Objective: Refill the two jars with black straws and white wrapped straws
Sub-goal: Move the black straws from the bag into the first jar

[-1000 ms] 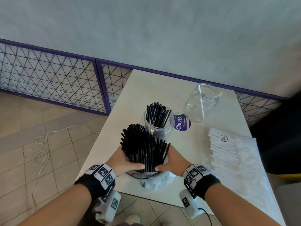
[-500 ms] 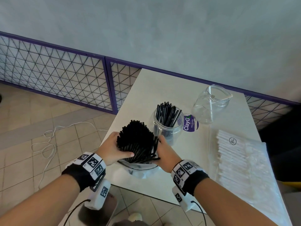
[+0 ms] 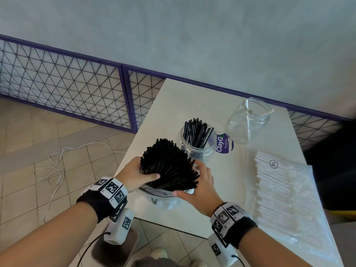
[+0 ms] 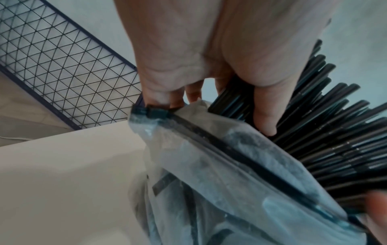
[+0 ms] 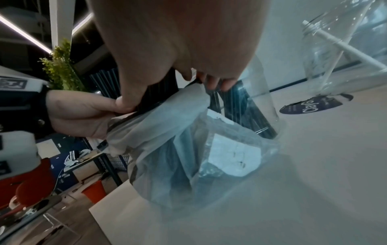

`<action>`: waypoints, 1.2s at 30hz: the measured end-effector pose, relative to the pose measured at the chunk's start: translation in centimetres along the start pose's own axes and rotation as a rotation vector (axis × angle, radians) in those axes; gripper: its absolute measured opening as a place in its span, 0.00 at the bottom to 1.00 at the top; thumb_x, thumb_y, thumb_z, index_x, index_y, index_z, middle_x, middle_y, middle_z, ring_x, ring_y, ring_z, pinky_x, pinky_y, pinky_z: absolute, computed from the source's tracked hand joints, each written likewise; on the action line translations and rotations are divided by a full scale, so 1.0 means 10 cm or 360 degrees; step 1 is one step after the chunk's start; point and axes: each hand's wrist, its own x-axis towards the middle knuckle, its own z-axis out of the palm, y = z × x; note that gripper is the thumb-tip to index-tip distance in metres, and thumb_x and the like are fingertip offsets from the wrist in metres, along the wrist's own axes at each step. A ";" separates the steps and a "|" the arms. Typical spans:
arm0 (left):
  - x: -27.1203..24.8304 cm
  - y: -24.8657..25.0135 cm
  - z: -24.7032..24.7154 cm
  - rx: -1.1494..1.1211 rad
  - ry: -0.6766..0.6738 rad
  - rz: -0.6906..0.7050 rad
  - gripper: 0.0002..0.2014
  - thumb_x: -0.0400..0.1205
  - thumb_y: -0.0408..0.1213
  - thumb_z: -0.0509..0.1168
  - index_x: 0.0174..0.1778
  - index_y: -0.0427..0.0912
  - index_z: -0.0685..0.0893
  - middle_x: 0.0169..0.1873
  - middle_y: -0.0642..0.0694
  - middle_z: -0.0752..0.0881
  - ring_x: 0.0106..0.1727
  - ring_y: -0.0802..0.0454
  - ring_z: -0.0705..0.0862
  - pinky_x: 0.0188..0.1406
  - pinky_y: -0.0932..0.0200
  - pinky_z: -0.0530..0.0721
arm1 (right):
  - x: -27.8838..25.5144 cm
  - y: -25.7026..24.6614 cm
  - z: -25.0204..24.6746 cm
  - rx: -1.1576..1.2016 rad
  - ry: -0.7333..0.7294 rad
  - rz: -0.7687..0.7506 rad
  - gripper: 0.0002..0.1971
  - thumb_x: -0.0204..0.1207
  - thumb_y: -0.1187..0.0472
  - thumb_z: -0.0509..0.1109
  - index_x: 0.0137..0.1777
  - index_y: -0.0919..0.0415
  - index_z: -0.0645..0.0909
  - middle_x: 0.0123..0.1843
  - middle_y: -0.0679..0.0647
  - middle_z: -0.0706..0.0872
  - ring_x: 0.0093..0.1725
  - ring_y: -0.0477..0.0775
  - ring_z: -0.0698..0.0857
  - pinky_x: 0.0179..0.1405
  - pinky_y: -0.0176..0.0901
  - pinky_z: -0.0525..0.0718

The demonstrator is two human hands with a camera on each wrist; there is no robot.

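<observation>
White surface (image 3: 173, 105) beside a mesh fence (image 3: 67, 89). Left hand (image 3: 134, 173) and right hand (image 3: 200, 186) each grip the black straws (image 3: 169, 166) standing in a plastic bag (image 3: 161, 199), near the straw-filled jar (image 3: 198, 145); second jar (image 3: 248, 122) and white wrapped straws (image 3: 273, 189) beyond.

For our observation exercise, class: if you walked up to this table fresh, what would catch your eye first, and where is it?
First, the big fan of black straws sticking out of a plastic bag at the table's near edge, gripped by the left hand and right hand. Behind it stands a jar of black straws, then a nearly empty jar; a pack of white wrapped straws lies on the right.
</observation>
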 end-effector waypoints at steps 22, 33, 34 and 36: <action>-0.04 -0.07 0.09 -0.0260 0.0111 0.0129 0.38 0.57 0.57 0.79 0.64 0.55 0.77 0.55 0.60 0.85 0.60 0.62 0.82 0.66 0.49 0.79 | 0.43 -0.57 0.02 0.0981 -0.0001 0.0236 0.11 0.69 0.63 0.77 0.49 0.53 0.83 0.43 0.47 0.89 0.46 0.43 0.87 0.49 0.36 0.85; 0.01 -0.08 0.00 -0.0239 0.0124 -0.0033 0.31 0.63 0.53 0.80 0.61 0.56 0.77 0.53 0.61 0.85 0.58 0.58 0.82 0.60 0.59 0.77 | 0.45 -0.69 -0.36 0.1309 0.0191 0.0292 0.05 0.73 0.67 0.76 0.44 0.67 0.83 0.37 0.45 0.87 0.42 0.40 0.85 0.47 0.29 0.80; 0.01 -0.07 0.00 -0.0233 0.0132 -0.0036 0.29 0.65 0.50 0.80 0.61 0.57 0.76 0.52 0.60 0.84 0.58 0.57 0.82 0.59 0.59 0.76 | 0.46 -0.71 -0.43 0.1312 0.0215 0.0274 0.05 0.73 0.67 0.75 0.44 0.69 0.84 0.38 0.48 0.88 0.44 0.42 0.86 0.49 0.32 0.81; 0.02 -0.06 -0.01 -0.0221 0.0134 -0.0037 0.28 0.67 0.47 0.79 0.60 0.57 0.76 0.52 0.60 0.84 0.57 0.56 0.82 0.60 0.58 0.76 | 0.46 -0.75 -0.60 0.1297 0.0280 0.0212 0.05 0.75 0.66 0.74 0.43 0.70 0.85 0.40 0.52 0.89 0.45 0.48 0.88 0.54 0.40 0.84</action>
